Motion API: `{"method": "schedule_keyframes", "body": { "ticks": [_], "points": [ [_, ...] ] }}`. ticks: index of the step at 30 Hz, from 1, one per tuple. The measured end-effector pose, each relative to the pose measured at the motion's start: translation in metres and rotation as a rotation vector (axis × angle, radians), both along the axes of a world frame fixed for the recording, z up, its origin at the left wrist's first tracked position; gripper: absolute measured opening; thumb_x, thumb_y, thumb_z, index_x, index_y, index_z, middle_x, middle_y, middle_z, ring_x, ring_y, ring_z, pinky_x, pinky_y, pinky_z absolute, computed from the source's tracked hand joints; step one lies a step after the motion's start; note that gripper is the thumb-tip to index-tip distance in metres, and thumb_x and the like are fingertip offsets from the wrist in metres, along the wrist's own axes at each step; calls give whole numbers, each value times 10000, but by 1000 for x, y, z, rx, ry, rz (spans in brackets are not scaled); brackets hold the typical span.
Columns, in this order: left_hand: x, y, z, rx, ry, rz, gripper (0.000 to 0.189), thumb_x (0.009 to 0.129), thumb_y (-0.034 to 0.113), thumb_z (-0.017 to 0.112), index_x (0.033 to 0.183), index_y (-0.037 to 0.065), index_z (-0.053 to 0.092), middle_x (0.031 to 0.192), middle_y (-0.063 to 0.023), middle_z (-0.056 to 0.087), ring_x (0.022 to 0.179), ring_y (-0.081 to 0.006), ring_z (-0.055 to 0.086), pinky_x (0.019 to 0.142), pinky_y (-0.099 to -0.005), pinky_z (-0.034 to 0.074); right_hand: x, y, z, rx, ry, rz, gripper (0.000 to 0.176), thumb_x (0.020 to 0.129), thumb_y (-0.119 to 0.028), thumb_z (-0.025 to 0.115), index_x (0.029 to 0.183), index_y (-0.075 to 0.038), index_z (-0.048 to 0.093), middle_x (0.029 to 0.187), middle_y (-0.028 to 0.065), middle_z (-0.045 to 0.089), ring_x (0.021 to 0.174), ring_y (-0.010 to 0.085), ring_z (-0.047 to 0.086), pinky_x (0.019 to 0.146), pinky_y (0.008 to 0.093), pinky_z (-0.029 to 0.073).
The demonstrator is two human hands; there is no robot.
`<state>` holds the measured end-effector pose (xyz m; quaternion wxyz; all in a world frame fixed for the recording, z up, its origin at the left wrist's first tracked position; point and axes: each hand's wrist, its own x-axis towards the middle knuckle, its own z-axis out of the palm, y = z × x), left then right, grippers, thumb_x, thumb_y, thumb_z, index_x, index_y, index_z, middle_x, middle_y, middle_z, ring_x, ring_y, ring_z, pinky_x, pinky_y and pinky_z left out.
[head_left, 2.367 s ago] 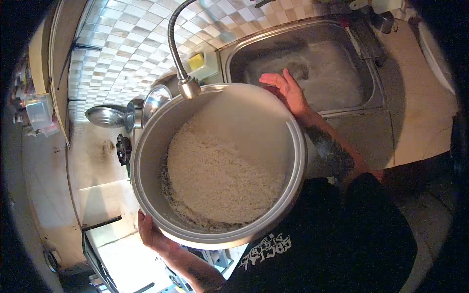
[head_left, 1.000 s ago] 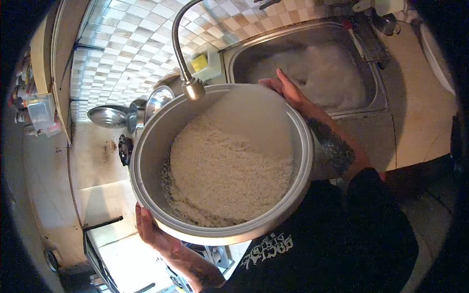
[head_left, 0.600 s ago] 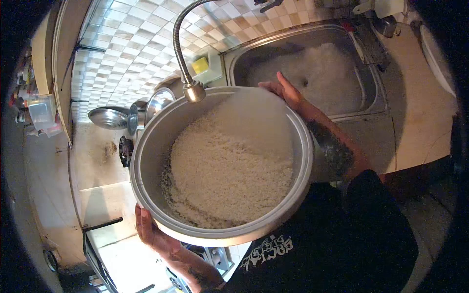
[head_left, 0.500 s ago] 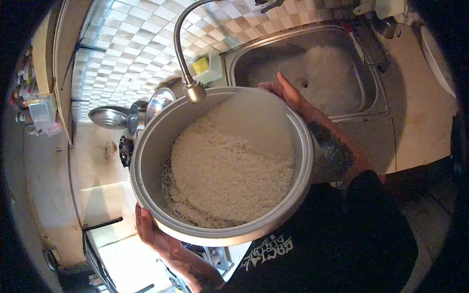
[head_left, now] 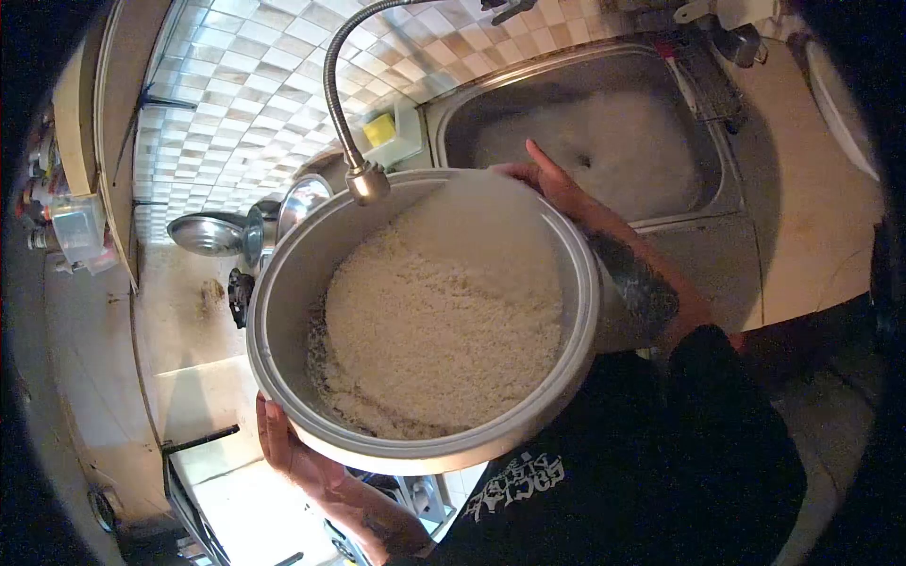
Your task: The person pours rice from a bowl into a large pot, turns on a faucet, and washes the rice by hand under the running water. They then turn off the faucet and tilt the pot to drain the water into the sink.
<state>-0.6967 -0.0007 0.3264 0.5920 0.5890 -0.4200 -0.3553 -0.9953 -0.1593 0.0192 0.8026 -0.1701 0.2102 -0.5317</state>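
Note:
A large grey metal pot (head_left: 283, 401) is held between my two hands, tilted toward the sink. White rice (head_left: 439, 330) fills much of it, and cloudy whitish water (head_left: 495, 212) lies over the rice at the sink side. My left hand (head_left: 297, 453) grips the near left side from below, fingers against the outer wall. On the far right side, my right hand (head_left: 547, 184) holds the pot near its rim, thumb raised; the pot hides part of its fingers. Milky water (head_left: 628, 156) spreads over the bottom of the metal sink (head_left: 722, 203).
A flexible faucet (head_left: 368, 181) hangs just over the pot's far rim. A yellow sponge (head_left: 380, 130) rests in a white holder beside the sink. Metal lids or bowls (head_left: 208, 234) stand left of the pot. A red-and-white handled utensil (head_left: 681, 83) leans at the sink's right edge.
The pot has shifted slightly left in view, still tilted. The pale foamy patch in the sink has flattened and spread. Both hands keep their hold.

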Motion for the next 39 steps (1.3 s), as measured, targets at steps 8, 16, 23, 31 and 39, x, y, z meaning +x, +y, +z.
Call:
{"method": "schedule_keyframes", "body": {
  "ticks": [8,16,23,31,39],
  "points": [
    [-2,-3,3,6,-112,-50,473,862,262,549,1211,-47,467,1111,-168,571,1001,-260,570,857,-367,468,4,-9,-4,68,52,-33,790,885,-683,260,1112,-21,626,1029,110,658,900,215,615,865,355,462],
    [-4,-3,5,-13,-231,-40,455,899,284,495,1197,-61,490,1105,-174,579,1000,-244,572,856,-354,463,4,-10,-5,118,-7,-17,780,901,-657,255,1144,-3,603,1059,112,648,925,208,607,891,345,448],
    [-11,-10,0,-31,-36,-65,418,940,296,448,1158,-46,552,1094,-154,614,1007,-238,586,885,-358,463,2,-9,-7,77,35,-26,779,907,-652,244,1150,-3,601,1072,105,644,945,198,600,906,340,439],
    [-12,-12,2,-21,10,-68,483,877,272,526,1218,-66,473,1127,-185,573,1027,-279,566,894,-386,453,3,-7,-8,73,25,-31,788,904,-658,239,1143,-6,611,1057,111,651,932,201,603,903,335,434],
    [-7,-12,0,-22,73,-107,479,876,246,519,1231,-69,457,1130,-194,572,1026,-279,572,886,-379,468,4,-11,-18,119,47,-38,813,898,-671,223,1169,1,591,1102,113,636,951,207,596,923,344,424]
  ]
}}
